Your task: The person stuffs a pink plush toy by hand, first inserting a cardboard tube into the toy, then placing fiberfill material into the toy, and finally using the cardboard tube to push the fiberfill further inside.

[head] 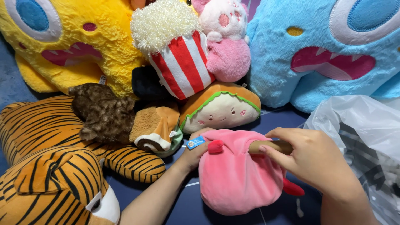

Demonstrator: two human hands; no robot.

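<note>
From the head view, a round pink plush toy (235, 175) lies low in the middle on the dark blue surface (187, 208), just below a sandwich plush (221, 109). The left hand (196, 152) presses against its left side beside a small blue tag (196, 142), fingers mostly hidden behind it, while the right hand (310, 156) pinches the toy's brown stem (271, 146) between thumb and fingers. A striped tiger plush (50, 166) lies to the left and a clear plastic bag (362, 129) to the right.

A small blue rectangular tag (196, 142) sits on the pink plush toy (237, 177); a crinkled clear plastic bag (362, 137) lies right.
</note>
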